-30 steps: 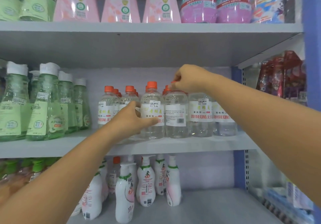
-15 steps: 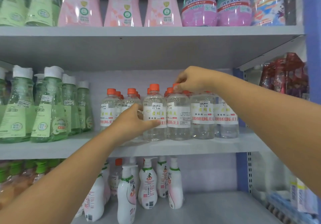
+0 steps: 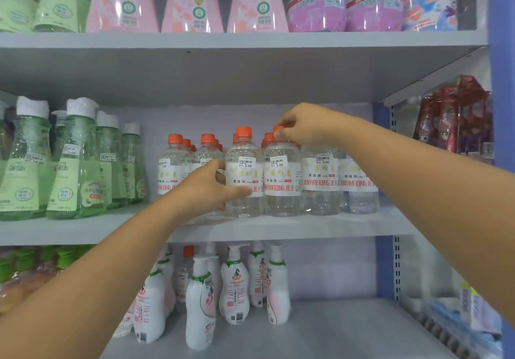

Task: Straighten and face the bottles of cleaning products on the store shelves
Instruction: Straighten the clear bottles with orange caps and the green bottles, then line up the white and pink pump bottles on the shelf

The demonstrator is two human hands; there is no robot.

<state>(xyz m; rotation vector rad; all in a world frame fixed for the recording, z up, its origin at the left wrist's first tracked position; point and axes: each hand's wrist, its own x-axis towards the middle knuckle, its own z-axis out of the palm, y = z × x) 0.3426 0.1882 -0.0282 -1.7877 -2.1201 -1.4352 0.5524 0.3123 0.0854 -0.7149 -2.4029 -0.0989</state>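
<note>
Clear bottles with orange caps and white labels stand in a row on the middle shelf [image 3: 306, 227]. My right hand [image 3: 303, 127] pinches the orange cap of one clear bottle [image 3: 281, 174], whose label faces front. My left hand [image 3: 206, 186] grips the neighbouring clear bottle [image 3: 243, 169] from its left side, thumb lying across the lower label. It hides most of another bottle behind it. Two more clear bottles [image 3: 323, 174] stand to the right, labels forward.
Green bottles with white caps [image 3: 75, 169] fill the left of the same shelf. Pink and purple bottles [image 3: 192, 2] line the shelf above, and white pump bottles [image 3: 234, 283] stand below. A blue upright [image 3: 501, 80] and red packets [image 3: 457, 116] are at the right.
The bottle under my right hand has turned so that its label faces front. Both hands stay on their bottles, and the view has shifted slightly.
</note>
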